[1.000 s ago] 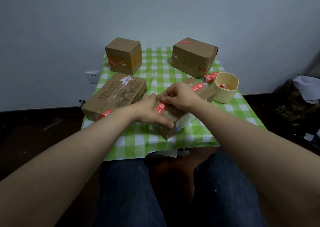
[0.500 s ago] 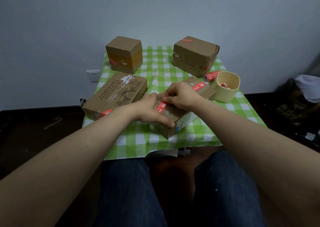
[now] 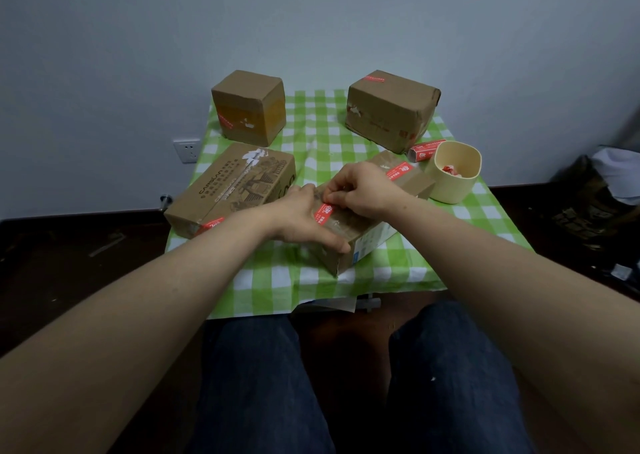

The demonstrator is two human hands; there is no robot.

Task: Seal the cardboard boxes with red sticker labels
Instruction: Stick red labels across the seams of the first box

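Note:
A long brown cardboard box point(image 3: 360, 242) lies slantwise near the table's front edge. My left hand point(image 3: 304, 218) rests flat on its near end, fingers spread along the top. My right hand point(image 3: 363, 190) bends over the middle of the lid, fingertips pinched on the upper end of a red sticker label point(image 3: 325, 212) lying on the lid. A second red sticker point(image 3: 400, 173) sits across the box's far end. Three other boxes stand around: a printed one point(image 3: 235, 186) at left with a red sticker at its near corner, a cube-shaped one point(image 3: 249, 107) at back left, a larger one point(image 3: 391, 107) at back right.
A cream cup point(image 3: 453, 173) with red and white scraps inside stands right of the box. A small red sticker pack point(image 3: 424, 150) lies behind it. The green checked tablecloth point(image 3: 311, 131) covers a small table against a grey wall. Dark clutter lies on the floor at right.
My hands have stayed on the box; the right fingers shifted slightly along the red sticker. The view tilted a little.

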